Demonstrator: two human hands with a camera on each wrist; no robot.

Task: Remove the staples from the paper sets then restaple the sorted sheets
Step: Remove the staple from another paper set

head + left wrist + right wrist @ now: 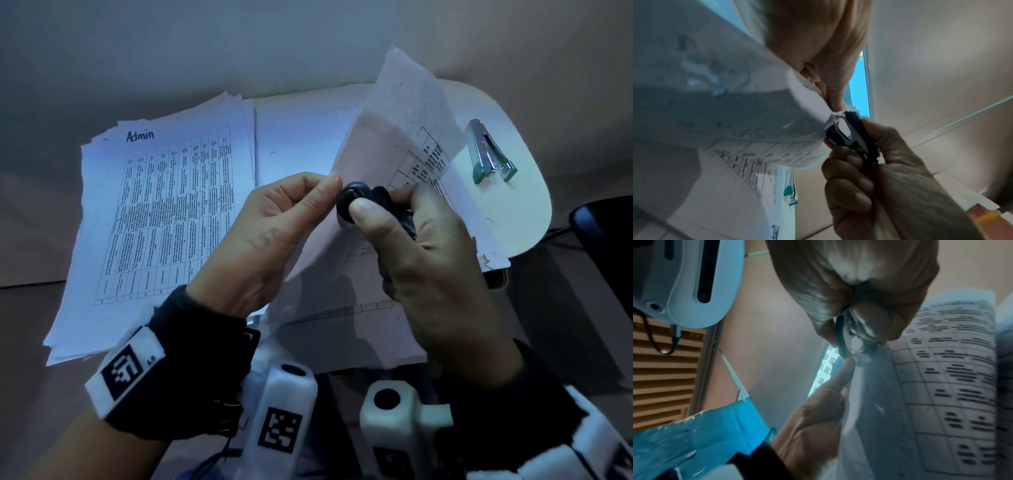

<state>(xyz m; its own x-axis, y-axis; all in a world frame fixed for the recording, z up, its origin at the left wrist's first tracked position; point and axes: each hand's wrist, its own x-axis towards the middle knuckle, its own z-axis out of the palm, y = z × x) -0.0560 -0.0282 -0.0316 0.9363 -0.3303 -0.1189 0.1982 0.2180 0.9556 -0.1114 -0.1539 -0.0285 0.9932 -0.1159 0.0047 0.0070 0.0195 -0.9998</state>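
Right hand (424, 260) squeezes staple remover (356, 202) beside left hand's (270, 233) pinched paper set (404, 130).

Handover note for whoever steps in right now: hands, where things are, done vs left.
Left hand: pinches the corner of the lifted paper set, held up off the desk.
Right hand: grips the black staple remover, its claws at that same corner. Whether the staple is out yet cannot be told.
Stapler: lies untouched on the desk to the right.
"Admin" stack: lies flat on the left; more sheets lie under the hands.
Done: remover is at the staple.
Left: free this staple, separate and sort the sheets, restaple with the stapler.
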